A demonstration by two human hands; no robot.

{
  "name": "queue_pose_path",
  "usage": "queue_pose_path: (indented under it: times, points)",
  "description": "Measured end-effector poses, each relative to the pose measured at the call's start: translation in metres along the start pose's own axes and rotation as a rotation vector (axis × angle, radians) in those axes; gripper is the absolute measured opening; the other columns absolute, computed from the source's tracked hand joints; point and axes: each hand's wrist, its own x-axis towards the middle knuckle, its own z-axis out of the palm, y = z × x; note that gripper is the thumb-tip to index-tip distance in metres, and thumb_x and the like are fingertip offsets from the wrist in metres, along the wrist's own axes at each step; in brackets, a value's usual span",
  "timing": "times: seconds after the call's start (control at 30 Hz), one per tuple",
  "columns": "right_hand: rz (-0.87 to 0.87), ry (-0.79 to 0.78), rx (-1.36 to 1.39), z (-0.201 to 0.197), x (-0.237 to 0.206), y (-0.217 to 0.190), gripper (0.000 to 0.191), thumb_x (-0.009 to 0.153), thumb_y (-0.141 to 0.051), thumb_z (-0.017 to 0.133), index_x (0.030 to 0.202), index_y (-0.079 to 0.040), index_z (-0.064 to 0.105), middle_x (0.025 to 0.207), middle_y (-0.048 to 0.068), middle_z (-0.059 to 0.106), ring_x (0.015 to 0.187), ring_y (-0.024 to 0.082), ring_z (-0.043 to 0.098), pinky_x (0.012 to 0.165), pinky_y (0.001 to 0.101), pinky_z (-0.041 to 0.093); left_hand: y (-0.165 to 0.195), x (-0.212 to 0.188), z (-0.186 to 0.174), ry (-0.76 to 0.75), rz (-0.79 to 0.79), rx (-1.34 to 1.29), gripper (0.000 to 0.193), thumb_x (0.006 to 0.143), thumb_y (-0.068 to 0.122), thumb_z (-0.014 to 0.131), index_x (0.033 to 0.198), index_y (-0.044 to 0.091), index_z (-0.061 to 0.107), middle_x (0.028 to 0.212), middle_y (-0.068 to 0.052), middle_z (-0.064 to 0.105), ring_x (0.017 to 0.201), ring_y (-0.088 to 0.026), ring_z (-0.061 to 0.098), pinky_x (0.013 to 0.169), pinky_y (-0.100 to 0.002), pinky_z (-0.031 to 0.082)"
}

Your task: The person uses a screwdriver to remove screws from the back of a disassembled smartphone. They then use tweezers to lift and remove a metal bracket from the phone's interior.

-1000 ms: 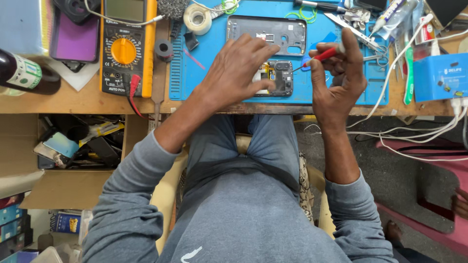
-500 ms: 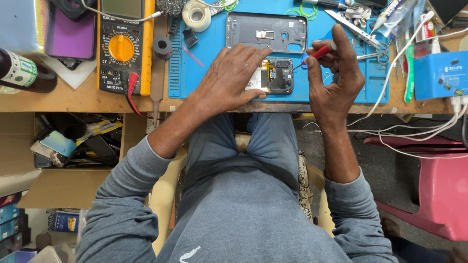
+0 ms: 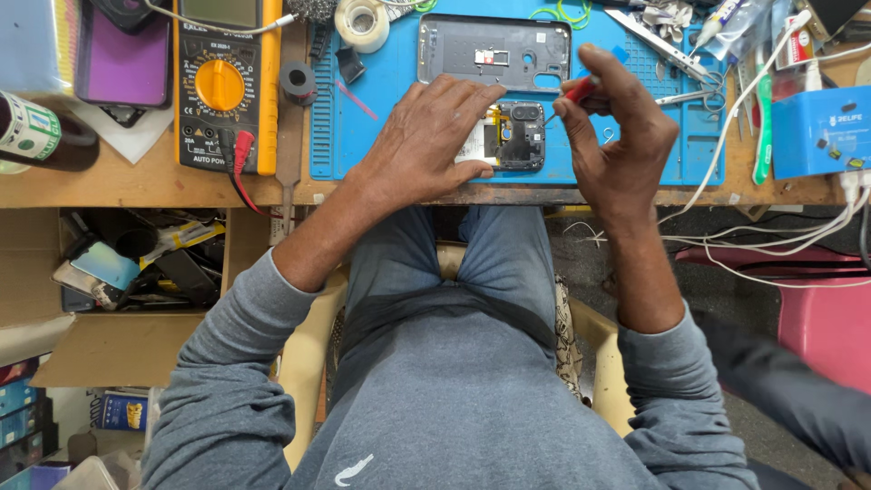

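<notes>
The right hand, right of centre in the upper part of the frame, has its fingers curled around a small red-handled screwdriver, pinched between thumb and fingertips, with the thin tip pointing down and left toward the opened phone. The phone lies just left of that hand, near the lower edge of the blue work mat, its dark camera module and inner parts showing. The left hand lies flat and spread over the phone's left part, fingers loosely open and pressing it to the mat, so much of the phone is hidden beneath the palm. Just above both hands, at the top centre, the grey back cover of a phone rests on the mat. Further right, metal tweezers and white cables crowd the upper right, beside a blue box. To the upper left stand a yellow multimeter on the wooden bench, a roll of tape, and a dark bottle at the left edge. Below the bench at left, an open cardboard box holds assorted parts.
</notes>
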Motion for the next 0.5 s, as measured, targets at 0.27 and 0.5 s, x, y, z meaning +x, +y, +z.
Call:
queue_pose_path:
  times: [0.27, 0.5]
  points:
    - [-0.109, -0.120, -0.063, -0.019, 0.020, -0.005, 0.068, 0.089, -0.012, 0.091, 0.146, -0.006, 0.054, 0.116, 0.016, 0.072, 0.105, 0.025, 0.072, 0.088, 0.0356, 0.058, 0.000, 0.002, -0.004, -0.049, -0.009, -0.003, 0.086, 0.077, 0.035, 0.088, 0.145, 0.002, 0.047, 0.132, -0.016, 0.059, 0.126, -0.034, 0.053, 0.100, -0.049, 0.043]
    - [-0.059, 0.067, -0.110, -0.012, 0.013, 0.000, 0.046, 0.097, -0.008, 0.094, 0.135, -0.008, 0.068, 0.104, 0.007, 0.068, 0.094, 0.019, 0.068, 0.080, 0.0325, 0.056, -0.012, 0.059, 0.028, 0.104, 0.189, -0.729, 0.067, 0.104, 0.001, 0.074, 0.157, 0.006, 0.033, 0.147, -0.012, 0.064, 0.141, -0.027, 0.062, 0.115, -0.039, 0.055]
